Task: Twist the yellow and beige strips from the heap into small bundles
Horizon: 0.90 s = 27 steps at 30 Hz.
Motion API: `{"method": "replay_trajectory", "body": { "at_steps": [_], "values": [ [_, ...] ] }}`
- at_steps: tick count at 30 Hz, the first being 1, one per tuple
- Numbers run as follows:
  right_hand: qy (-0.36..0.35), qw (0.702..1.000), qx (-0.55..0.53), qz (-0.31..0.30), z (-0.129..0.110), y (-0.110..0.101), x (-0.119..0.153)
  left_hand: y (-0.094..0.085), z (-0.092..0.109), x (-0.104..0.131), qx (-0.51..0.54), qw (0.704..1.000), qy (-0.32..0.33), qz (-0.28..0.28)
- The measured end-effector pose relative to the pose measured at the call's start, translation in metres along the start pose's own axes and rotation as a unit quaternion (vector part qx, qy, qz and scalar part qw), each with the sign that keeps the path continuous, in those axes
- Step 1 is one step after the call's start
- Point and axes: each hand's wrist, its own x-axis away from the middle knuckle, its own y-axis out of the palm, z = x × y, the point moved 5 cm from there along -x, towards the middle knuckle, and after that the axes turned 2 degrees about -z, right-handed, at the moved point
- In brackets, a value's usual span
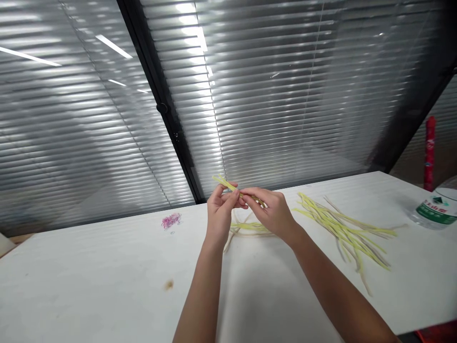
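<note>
Both my hands are raised over the white table, pinching a small bundle of thin yellow strands (228, 184) between them. My left hand (220, 209) grips the bundle between thumb and fingers, its tips sticking out up and to the left. Close beside it, my right hand (269, 209) pinches the same bundle with thumb and forefinger. Whether anything small is wrapped round the strands is hidden by the fingers. Below the hands, more loose yellow and pale strands (250, 227) lie on the table. A larger pile of such strands (342, 228) is spread to the right.
A small heap of pink and purple bits (171, 220) lies on the white table (107, 286) at left, near a brown stain (168, 285). A clear plastic container (437, 209) with a green label stands far right, before a red tube-shaped object (430, 152). Blinds (267, 95) rise behind.
</note>
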Motion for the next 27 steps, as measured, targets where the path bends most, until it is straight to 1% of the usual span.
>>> {"method": "replay_trajectory", "body": {
  "at_steps": [2, 4, 8, 11, 15, 18, 23, 27],
  "values": [
    [0.001, 0.999, -0.01, -0.032, -0.001, 0.0, 0.0, -0.001, 0.001, 0.0, 0.007, 1.0, 0.006, 0.008],
    [0.015, 0.999, -0.002, -0.05, 0.001, -0.001, 0.001, -0.003, 0.002, 0.0, 0.006, 1.0, 0.012, 0.021],
    [0.058, 0.996, 0.055, -0.046, 0.009, -0.006, 0.003, -0.008, 0.006, -0.001, -0.007, 0.998, 0.025, 0.054],
    [0.082, 0.993, 0.076, -0.044, 0.014, -0.009, 0.003, -0.012, 0.008, -0.001, -0.024, 0.997, 0.037, 0.062],
    [0.117, 0.991, 0.018, -0.054, 0.018, -0.008, 0.002, -0.012, 0.009, -0.001, -0.055, 0.995, 0.067, 0.053],
    [0.12, 0.992, -0.025, -0.04, 0.016, -0.008, 0.001, -0.011, 0.01, -0.001, -0.077, 0.992, 0.087, 0.047],
    [0.104, 0.994, -0.038, -0.02, 0.013, -0.009, 0.0, -0.01, 0.009, -0.001, -0.084, 0.992, 0.085, 0.042],
    [0.106, 0.993, -0.042, -0.011, 0.013, -0.01, 0.001, -0.009, 0.009, 0.0, -0.089, 0.992, 0.078, 0.04]
  ]
}}
